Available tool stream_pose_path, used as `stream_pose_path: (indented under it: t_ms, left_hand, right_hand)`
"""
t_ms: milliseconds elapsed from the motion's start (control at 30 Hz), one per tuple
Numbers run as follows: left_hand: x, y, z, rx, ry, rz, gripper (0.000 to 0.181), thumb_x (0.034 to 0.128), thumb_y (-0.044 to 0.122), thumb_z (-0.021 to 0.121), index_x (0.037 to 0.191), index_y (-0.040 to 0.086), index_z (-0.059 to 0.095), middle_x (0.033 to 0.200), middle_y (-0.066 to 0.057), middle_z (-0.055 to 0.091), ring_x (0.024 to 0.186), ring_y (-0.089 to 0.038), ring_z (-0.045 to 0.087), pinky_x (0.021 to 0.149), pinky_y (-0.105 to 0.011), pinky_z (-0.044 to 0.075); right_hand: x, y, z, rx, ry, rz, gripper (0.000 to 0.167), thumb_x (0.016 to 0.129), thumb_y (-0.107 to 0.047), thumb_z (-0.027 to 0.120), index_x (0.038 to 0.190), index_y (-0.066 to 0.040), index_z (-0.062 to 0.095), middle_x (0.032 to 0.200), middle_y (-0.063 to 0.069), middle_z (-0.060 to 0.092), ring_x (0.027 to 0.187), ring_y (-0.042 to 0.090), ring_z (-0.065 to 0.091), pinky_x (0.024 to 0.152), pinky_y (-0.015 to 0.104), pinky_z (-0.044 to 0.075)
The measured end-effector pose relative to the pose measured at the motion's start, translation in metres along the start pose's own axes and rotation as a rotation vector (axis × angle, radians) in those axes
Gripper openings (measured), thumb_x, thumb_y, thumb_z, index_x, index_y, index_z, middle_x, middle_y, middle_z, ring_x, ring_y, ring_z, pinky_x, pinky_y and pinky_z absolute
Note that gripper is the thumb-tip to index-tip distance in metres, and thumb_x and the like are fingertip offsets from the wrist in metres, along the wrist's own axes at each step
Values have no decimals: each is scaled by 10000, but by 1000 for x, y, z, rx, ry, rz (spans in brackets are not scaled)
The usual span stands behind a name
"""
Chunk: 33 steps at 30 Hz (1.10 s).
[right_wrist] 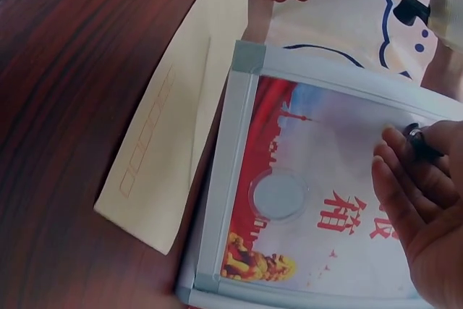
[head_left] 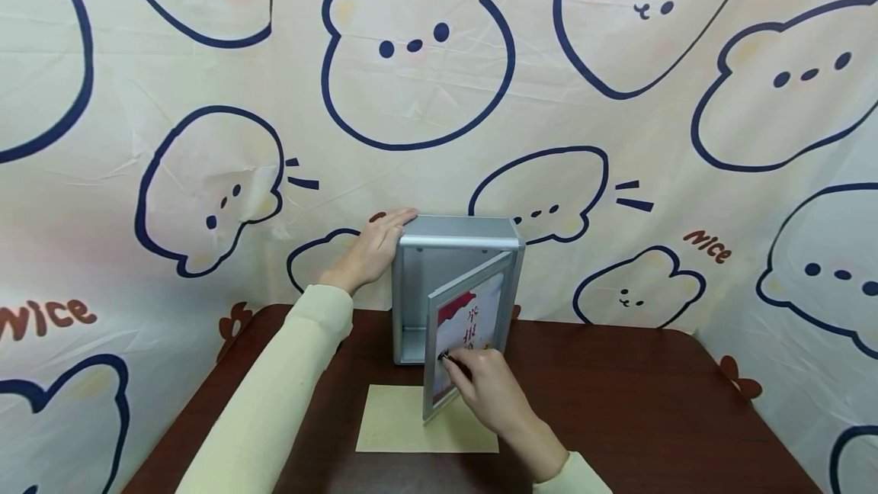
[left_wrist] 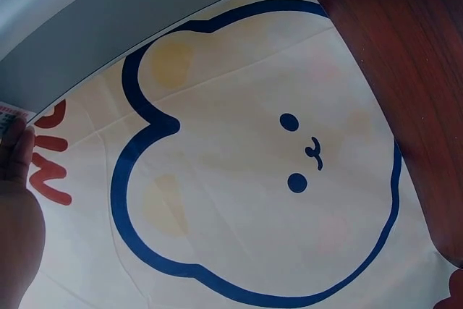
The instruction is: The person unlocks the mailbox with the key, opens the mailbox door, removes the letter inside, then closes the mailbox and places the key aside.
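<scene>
A grey metal box (head_left: 459,227) stands upright on the table, its hinged door (head_left: 439,303) swung partway out toward me. The door's front carries a printed sheet with red characters. My left hand (head_left: 373,250) rests on the box's upper left edge; in the left wrist view, only part of that hand (left_wrist: 16,200) shows beside the box's side. With thumb and fingers, my right hand (head_left: 490,391) pinches a small black key (right_wrist: 417,139) at the door's free edge. The key's tip is hidden.
A pale yellow envelope (head_left: 384,418) lies flat on the dark brown table (head_left: 617,395), in front of the box and partly under the door's swing. Cloth with bear drawings (head_left: 418,97) hangs behind and at both sides.
</scene>
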<state>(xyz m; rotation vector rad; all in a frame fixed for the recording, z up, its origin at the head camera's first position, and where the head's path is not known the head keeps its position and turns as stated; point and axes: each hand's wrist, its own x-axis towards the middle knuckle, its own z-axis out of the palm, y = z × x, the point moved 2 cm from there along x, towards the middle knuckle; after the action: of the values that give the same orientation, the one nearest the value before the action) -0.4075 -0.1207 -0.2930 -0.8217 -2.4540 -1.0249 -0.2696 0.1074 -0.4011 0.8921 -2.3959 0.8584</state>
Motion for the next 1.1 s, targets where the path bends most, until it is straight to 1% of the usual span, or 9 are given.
stream_pose_path:
  t_ms: [200,400,567,733,933,1100]
  left_hand:
    - [0,1,-1,0,1,7,531,1098,271,241,1566,105,428,1629,-21,392,1525,-209,304,1247,-463,233]
    - [-2,1,-2,6,3,1,529,1099,273,241,1568,113,427,1630,-22,391,1525,-216,304,1246,-474,234]
    - [-1,0,-2,-5,2,-3,532,1101,286,239,1570,115,425,1632,-19,388,1527,-216,299,1246,-482,233]
    - [-1,0,-2,-16,5,-5,532,1100,289,239,1567,122,431,1629,-10,391,1524,-206,305,1245,-477,237]
    - [-1,1,-2,-5,6,4,537,1097,292,237,1566,118,431,1629,-15,392,1523,-222,310,1241,-490,243]
    - [-1,1,-1,3,9,10,532,1099,289,242,1565,120,435,1628,-11,395,1522,-211,309,1242,-476,243]
  right_hand:
    - [5,-4,6,-53,22,33,161,991,-116,673,854,-83,751,650,-111,605,544,-13,458,542,189,431]
    - [10,-7,13,-60,21,59,171,998,-124,663,865,-62,752,705,-42,676,583,7,518,543,173,456]
    - [15,-9,18,-96,49,69,159,995,-135,671,880,-70,759,760,-7,723,625,14,568,565,177,479]
    - [21,-11,23,-108,63,87,181,1000,-144,665,845,-85,738,699,-38,670,581,17,511,535,175,440]
    - [27,-11,28,-134,77,103,191,997,-150,670,832,-88,741,627,-70,597,552,21,469,519,185,411]
    - [33,-10,32,-146,74,111,215,1002,-172,671,811,-91,731,573,-106,504,522,20,432,491,187,383]
